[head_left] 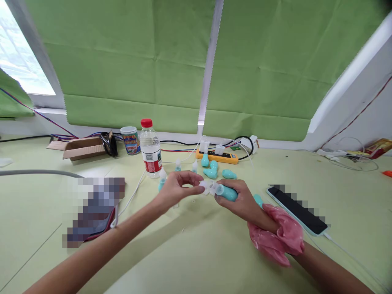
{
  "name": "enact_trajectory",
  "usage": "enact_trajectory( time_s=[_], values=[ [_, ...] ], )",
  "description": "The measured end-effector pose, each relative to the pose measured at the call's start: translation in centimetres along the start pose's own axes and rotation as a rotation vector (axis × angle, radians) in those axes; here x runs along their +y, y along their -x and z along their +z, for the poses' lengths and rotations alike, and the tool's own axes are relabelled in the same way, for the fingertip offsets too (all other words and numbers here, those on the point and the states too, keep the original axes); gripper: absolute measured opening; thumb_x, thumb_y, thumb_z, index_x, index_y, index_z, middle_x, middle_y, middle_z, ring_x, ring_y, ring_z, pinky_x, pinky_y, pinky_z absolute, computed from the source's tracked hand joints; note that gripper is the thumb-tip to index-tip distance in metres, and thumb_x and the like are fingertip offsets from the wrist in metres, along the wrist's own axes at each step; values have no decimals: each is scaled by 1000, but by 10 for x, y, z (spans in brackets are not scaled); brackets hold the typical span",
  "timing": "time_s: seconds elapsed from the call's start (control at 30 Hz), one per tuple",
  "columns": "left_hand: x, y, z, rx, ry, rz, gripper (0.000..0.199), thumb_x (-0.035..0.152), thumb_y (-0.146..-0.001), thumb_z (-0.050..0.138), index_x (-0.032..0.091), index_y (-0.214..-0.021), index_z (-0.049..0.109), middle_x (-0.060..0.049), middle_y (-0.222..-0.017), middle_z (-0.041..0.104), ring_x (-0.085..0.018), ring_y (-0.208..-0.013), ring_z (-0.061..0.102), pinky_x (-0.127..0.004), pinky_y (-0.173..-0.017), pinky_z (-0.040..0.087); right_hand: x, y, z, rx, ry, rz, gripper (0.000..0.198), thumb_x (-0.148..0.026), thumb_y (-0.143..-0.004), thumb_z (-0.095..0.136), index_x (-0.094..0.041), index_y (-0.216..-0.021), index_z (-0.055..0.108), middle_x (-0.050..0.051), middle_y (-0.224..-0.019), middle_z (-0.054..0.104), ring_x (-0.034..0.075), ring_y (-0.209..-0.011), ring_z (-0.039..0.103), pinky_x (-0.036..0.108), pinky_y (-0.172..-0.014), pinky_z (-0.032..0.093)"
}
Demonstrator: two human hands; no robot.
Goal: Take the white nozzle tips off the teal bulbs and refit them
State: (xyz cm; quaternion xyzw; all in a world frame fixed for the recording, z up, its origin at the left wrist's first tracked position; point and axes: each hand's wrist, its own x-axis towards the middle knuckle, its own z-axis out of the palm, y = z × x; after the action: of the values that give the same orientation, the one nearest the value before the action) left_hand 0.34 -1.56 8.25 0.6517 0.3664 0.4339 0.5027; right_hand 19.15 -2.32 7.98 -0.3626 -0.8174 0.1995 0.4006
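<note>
My right hand (241, 202) is wrapped round a teal bulb-shaped bottle (228, 192), its open clear neck pointing left. Between the thumb and fingers of my left hand (179, 187) is a small translucent white plastic cap (204, 187), just left of that neck. Whether the cap touches the bottle I cannot tell. Beyond my hands, loose teal bulbs (229, 174) lie on the table. A teal bottle with a white tip (162, 179) stands by my left hand, with two similar ones behind it. Another teal bulb (257, 200) shows partly behind my right wrist.
A red-capped water bottle (151, 151), a printed can (130, 141) and an open cardboard box (84, 149) stand at the back left. Behind the bulbs lies an orange power strip (217, 157) with cables. Phones lie left and right (298, 210); a pink scrunchie (278, 234) circles my right wrist.
</note>
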Motion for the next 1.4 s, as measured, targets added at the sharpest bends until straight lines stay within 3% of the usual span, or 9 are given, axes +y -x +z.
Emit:
enact_trajectory(
  time_s=[0.1, 0.2, 0.43, 0.67, 0.97, 1.1, 1.23, 1.3, 1.4],
  values=[
    [24, 3, -14, -157, 169, -40, 22, 24, -66, 65, 15, -86, 63, -3, -80, 63, -13, -70, 59, -29, -69, 51, -8, 1, -4, 26, 92, -61, 18, -11, -65, 51, -16, -80, 60, -1, -70, 62, 12, -62, 55, 22, -61, 42],
    [35, 7, -17, -216, 163, -56, 22, 23, -67, 64, 14, -88, 64, -4, -80, 63, -14, -65, 61, -30, -65, 52, -14, 4, -5, 28, 144, -116, 18, -13, -68, 51, -17, -84, 59, -1, -69, 62, 11, -60, 55, 22, -59, 43],
    [36, 15, -8, -99, -221, 42, 21, 27, -76, 54, 17, -91, 65, 1, -58, 58, -8, -51, 55, -19, -48, 47, -18, 12, 0, 85, 343, -212, 21, -26, -76, 54, -16, -95, 55, 2, -71, 60, 14, -63, 56, 23, -56, 42],
    [32, 13, -9, -114, 9, -58, 24, 25, -65, 66, 10, -84, 65, -4, -59, 64, -14, -53, 61, -26, -54, 54, -21, 17, 2, 79, 496, -288, 25, -27, -84, 45, -13, -102, 53, 5, -71, 61, 15, -59, 55, 25, -53, 40],
    [34, 16, -10, -191, -184, 16, 22, 24, -64, 66, 11, -82, 66, -5, -65, 67, -16, -57, 64, -23, -51, 53, -29, 14, -3, -142, 150, -17, 21, -34, -79, 52, -20, -94, 58, 3, -85, 63, 17, -74, 57, 25, -66, 43],
    [29, 14, -10, -218, -76, -10, 19, 24, -65, 66, 10, -78, 65, -5, -62, 66, -16, -56, 63, -25, -54, 53, -29, 10, -3, -232, -109, 135, 19, -36, -76, 55, -18, -80, 59, -1, -70, 56, 10, -57, 49, 20, -54, 41],
    [26, 14, -10, -215, -45, -12, 19, 27, -67, 65, 11, -76, 64, -3, -60, 65, -14, -53, 62, -24, -53, 52, -24, 10, 3, -291, -355, 324, 23, -39, -74, 56, -16, -79, 57, -3, -60, 47, 6, -44, 40, 16, -38, 33],
    [29, 15, -9, -220, -94, -8, 19, 28, -67, 64, 11, -76, 64, -3, -58, 64, -14, -53, 62, -23, -51, 52, -23, 10, 6, -302, -408, 333, 24, -40, -74, 56, -16, -80, 55, -4, -57, 44, 6, -42, 39, 16, -37, 33],
    [35, 17, -9, -218, -234, 21, 23, 29, -67, 63, 12, -83, 65, -4, -63, 64, -13, -55, 61, -21, -51, 51, -22, 8, 6, -354, -376, 226, 23, -38, -79, 48, -16, -77, 55, -3, -59, 48, 7, -47, 44, 19, -46, 39]
  ],
)
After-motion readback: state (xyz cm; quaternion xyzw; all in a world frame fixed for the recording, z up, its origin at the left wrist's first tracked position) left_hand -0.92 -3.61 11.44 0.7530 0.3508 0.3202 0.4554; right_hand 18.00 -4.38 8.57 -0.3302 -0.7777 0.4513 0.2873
